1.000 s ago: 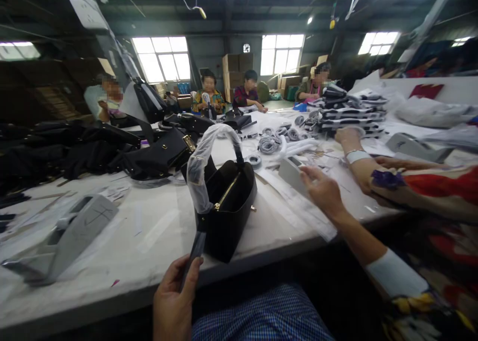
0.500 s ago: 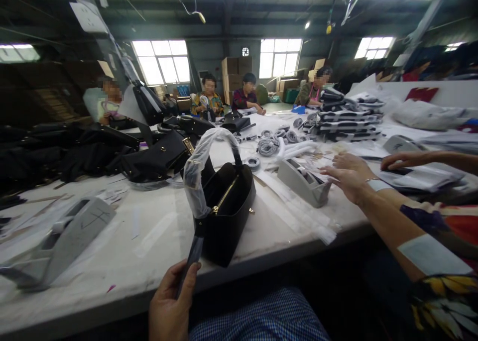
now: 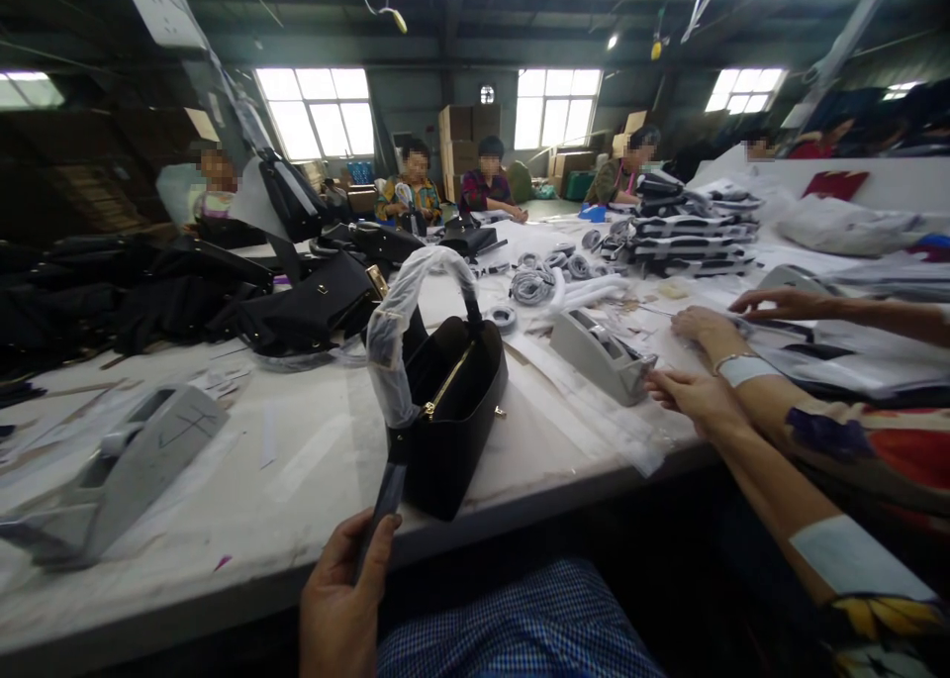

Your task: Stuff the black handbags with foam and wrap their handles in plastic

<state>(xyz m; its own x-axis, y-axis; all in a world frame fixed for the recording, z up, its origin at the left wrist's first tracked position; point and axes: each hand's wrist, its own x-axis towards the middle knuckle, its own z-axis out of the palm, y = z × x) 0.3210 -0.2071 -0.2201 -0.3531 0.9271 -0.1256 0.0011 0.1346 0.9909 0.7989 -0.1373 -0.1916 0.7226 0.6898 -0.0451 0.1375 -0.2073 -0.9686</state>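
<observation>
A black handbag (image 3: pixel 464 431) stands unzipped and gaping at the table's front edge, its gold zip showing. Its arched handle (image 3: pixel 387 351) is wrapped in white film. My left hand (image 3: pixel 342 584) is closed around a dark strap (image 3: pixel 388 500) hanging from the bag's near end. At the right, my right hand (image 3: pixel 687 398) has its fingertips pinched at the cutter end of a grey tape dispenser (image 3: pixel 594 356), on the tape's end, which is hardly visible. A co-worker's hand (image 3: pixel 705 330) with a bracelet lies just behind mine.
Another tape dispenser (image 3: pixel 141 470) stands at the left. Black bags (image 3: pixel 304 312) are heaped behind it. Wrapped coils (image 3: pixel 532 284) and a stack of wrapped black goods (image 3: pixel 694 247) lie farther back. Several people sit across the white table (image 3: pixel 297 530); a co-worker's arms reach in from the right.
My right hand has come down and its outstretched fingers have closed into a pinch at the dispenser's end. The co-worker's hands have shifted slightly. My left hand keeps the strap.
</observation>
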